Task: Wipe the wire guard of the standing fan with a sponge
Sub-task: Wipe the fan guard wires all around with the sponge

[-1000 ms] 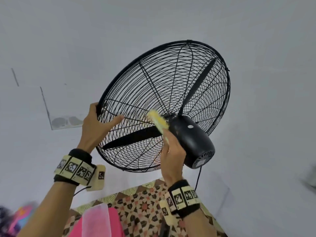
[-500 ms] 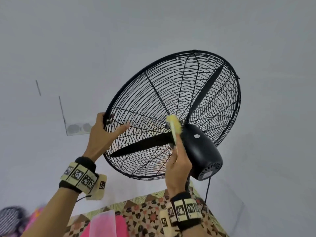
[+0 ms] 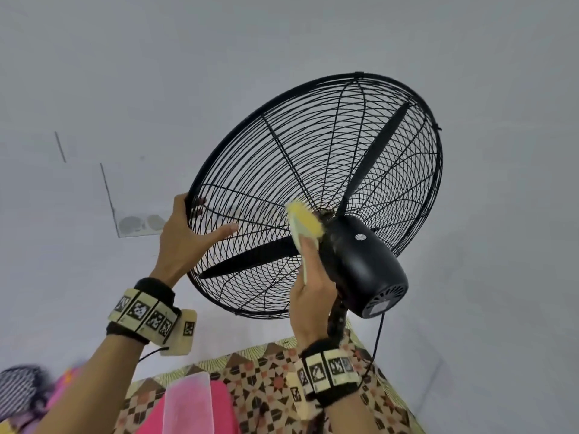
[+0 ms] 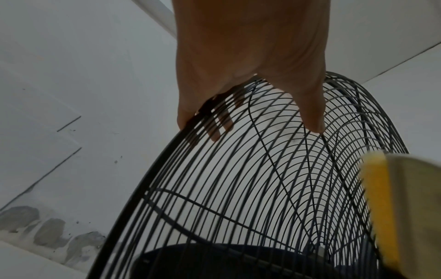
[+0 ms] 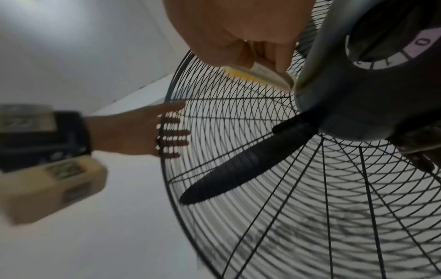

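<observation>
Fan (image 3: pixel 316 195) fills the head view, seen from behind and below, tilted back against a pale grey wall. Its wire guard (image 3: pixel 407 170) is a black round cage of thin concentric rings crossed by straight spokes, with a thicker hoop at the rim; dark blades (image 3: pixel 250 256) show through it. The black motor housing (image 3: pixel 363 264) bulges from the centre of the rear side, a cord (image 3: pixel 377 343) hanging from it. The left hand (image 3: pixel 185 236) grasps the guard's left rim, fingers hooked over the hoop to the front and thumb lying across the rear wires. The right hand (image 3: pixel 308 283) pinches a yellow sponge (image 3: pixel 305 223) and presses its upper end on the rear wires just beside the housing. A patterned cloth (image 3: pixel 272 380) lies below.

From the left wrist, the left hand (image 4: pixel 248 62) clasps the rim of the wire guard (image 4: pixel 238 188), fingertips seen through the wires and the thumb stretched over them. The sponge (image 4: pixel 381 207), yellow with a pale backing, touches the wires at the right edge.

From the right wrist, the right hand (image 5: pixel 238 34) holds the sponge (image 5: pixel 260 74) between thumb and fingers, its yellow face against the wire guard (image 5: pixel 298 198) next to the motor housing (image 5: pixel 358 90). One blade (image 5: pixel 238 166) is visible inside the cage. The left hand (image 5: pixel 140 130) grips the far rim, fingers behind the wires.
</observation>
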Tool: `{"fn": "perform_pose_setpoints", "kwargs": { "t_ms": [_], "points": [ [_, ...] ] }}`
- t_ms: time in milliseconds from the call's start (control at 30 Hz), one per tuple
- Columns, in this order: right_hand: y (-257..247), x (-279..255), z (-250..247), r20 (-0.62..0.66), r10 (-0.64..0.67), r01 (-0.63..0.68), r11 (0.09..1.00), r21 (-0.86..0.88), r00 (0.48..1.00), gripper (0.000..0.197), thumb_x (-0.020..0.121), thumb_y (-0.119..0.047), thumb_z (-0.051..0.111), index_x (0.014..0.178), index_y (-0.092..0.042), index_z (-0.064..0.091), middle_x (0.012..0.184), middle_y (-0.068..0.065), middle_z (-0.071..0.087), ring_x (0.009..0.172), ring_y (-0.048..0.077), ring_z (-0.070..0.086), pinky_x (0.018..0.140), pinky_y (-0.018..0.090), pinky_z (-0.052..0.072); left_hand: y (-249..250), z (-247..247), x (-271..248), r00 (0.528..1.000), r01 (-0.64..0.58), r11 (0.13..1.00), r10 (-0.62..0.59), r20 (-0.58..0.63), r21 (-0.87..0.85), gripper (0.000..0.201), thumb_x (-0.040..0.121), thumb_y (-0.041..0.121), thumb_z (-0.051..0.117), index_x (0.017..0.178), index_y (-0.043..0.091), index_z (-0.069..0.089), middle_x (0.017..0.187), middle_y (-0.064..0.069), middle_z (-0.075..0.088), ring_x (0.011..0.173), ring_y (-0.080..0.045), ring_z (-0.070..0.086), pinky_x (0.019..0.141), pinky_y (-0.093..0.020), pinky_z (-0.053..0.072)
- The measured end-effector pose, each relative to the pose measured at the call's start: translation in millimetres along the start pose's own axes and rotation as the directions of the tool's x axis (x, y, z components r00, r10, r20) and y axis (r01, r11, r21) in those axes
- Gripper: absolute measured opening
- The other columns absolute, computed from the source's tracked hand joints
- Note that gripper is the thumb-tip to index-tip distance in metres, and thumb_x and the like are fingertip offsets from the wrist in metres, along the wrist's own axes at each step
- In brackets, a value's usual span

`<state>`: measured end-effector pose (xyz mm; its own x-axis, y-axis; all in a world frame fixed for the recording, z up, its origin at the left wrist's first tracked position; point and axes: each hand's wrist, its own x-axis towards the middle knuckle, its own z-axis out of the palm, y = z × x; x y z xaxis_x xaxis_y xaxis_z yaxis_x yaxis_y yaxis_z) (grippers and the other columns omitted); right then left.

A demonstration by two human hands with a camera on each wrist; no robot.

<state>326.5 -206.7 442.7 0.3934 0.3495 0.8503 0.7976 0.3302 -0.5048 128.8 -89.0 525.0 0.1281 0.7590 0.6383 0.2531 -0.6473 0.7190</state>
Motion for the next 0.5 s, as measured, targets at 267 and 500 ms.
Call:
{"fn": "perform_pose_setpoints", "kwargs": {
  "t_ms": [267, 500],
  "points": [
    [-4.5, 23.4, -18.5, -0.148, 0.141, -0.128, 0.987, 0.092, 0.979, 0.049, 0.101, 0.001, 0.058, 0.148, -0.013, 0.054, 0.133, 0.009, 0.069, 0.116, 0.020, 0.069, 0.093, 0.034, 0.060, 2.8, -0.6, 0.0, 0.999, 0.027, 1.000, -0.026, 0.021, -0.015, 0.101, 0.056, 0.076, 0.083, 0.137, 0.030, 0.042, 0.133, 0.008, 0.058, 0.119, -0.015, 0.058, 0.098, -0.034, 0.043],
    [-28.0, -11.5, -11.7, 0.048, 0.065, -0.070, 0.992, 0.104, 0.997, 0.041, 0.098, -0.011, 0.068, 0.138, -0.015, 0.064, 0.110, 0.000, 0.077, 0.087, 0.004, 0.071, 0.072, 0.025, 0.062, -15.9, -9.5, -1.4, 0.994, 0.089, 0.994, -0.085, 0.074, -0.063, 0.111, 0.063, 0.044, 0.097, 0.153, 0.026, 0.034, 0.139, 0.010, 0.054, 0.126, -0.013, 0.054, 0.108, -0.034, 0.041]
  ]
}}
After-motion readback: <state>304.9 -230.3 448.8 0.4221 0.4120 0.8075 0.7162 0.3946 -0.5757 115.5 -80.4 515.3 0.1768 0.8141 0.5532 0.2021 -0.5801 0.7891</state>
